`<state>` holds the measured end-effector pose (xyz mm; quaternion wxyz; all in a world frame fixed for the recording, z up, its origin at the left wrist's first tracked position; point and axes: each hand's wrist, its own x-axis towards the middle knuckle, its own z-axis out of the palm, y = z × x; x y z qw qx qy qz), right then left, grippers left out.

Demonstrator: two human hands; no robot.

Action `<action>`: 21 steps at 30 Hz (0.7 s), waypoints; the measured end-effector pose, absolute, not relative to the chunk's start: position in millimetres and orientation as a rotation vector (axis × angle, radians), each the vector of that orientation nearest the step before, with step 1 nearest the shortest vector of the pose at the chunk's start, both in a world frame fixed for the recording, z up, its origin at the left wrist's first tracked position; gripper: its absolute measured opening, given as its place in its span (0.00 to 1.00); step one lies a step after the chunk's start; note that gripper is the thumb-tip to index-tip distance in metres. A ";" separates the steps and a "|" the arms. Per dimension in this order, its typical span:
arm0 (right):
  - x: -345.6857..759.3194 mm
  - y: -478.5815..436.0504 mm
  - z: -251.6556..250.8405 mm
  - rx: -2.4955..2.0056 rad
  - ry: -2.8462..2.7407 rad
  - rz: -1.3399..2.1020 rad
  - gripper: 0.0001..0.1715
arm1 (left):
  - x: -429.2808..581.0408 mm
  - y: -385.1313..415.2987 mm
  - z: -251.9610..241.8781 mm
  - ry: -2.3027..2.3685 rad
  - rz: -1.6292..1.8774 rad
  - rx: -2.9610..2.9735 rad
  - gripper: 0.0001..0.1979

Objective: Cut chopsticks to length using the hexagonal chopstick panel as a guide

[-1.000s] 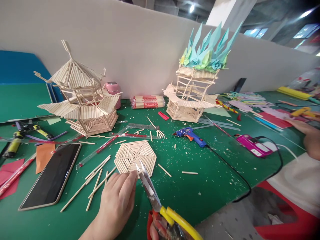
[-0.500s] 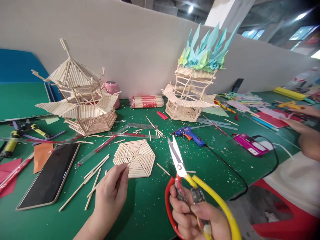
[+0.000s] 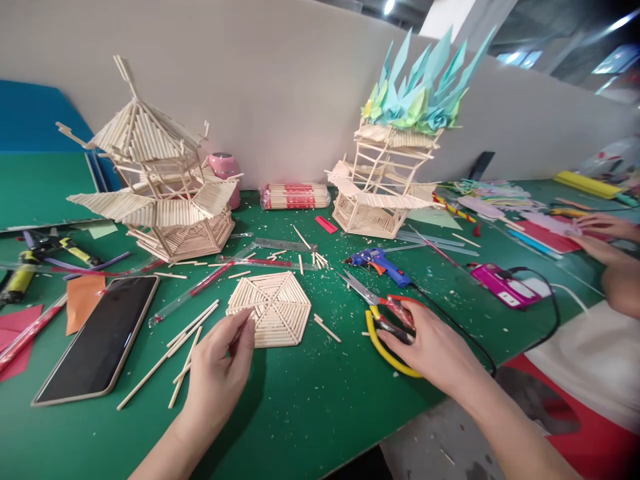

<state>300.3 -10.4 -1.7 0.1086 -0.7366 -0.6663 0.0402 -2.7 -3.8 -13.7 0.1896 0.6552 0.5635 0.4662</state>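
A flat hexagon panel made of wooden sticks lies on the green table. My left hand has its thumb and forefinger pinched together at the panel's near-left edge; whatever is between them is too small to name. Loose long sticks lie just left of that hand. My right hand rests on the table with its fingers bent over the yellow and red handles of the scissors. The scissors lie flat, blades pointing back-left toward a blue glue gun.
Two stick pagoda models stand at the back: one left, one right topped with paper cranes. A phone lies near left, a pink device with a black cable right. Another person's hands work at far right. Cutters sit far left.
My right hand has swung the scissors from cutting at the hexagon's edge, up into the air, then down flat onto the table to the right. My left hand stayed at the panel.
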 end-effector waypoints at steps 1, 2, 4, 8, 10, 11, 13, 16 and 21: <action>301.1 -9.1 -0.1 -2.128 -1.993 -0.023 0.29 | -3.1 -3.4 -12.1 1.573 1.306 1.752 0.10; 299.8 -8.2 2.1 -2.064 -2.006 -0.137 0.28 | -3.4 -3.0 -10.2 1.555 1.312 1.646 0.10; 290.8 -7.3 6.9 -1.898 -1.993 -0.215 0.24 | -4.1 -1.8 -6.9 1.511 1.328 1.424 0.11; 250.6 -2.7 11.8 -1.577 -2.003 0.073 0.13 | -6.5 4.3 -3.9 1.373 1.441 1.066 0.11; 224.0 3.2 12.3 -1.419 -2.054 0.216 0.13 | -10.3 9.7 -3.2 1.328 1.536 0.935 0.11; 210.6 7.0 12.2 -1.343 -2.060 0.281 0.13 | -13.5 12.6 -2.3 1.343 1.588 0.900 0.11; 185.7 15.3 10.5 -1.170 -2.093 0.375 0.14 | -22.7 18.1 1.2 1.435 1.685 0.913 0.11; 160.3 25.6 2.4 -0.947 -2.079 0.477 0.13 | -42.4 22.0 11.1 1.602 1.675 1.012 0.10; 155.1 26.5 -16.5 -0.807 -2.086 0.569 0.10 | -72.7 12.7 19.6 1.992 1.140 1.408 0.10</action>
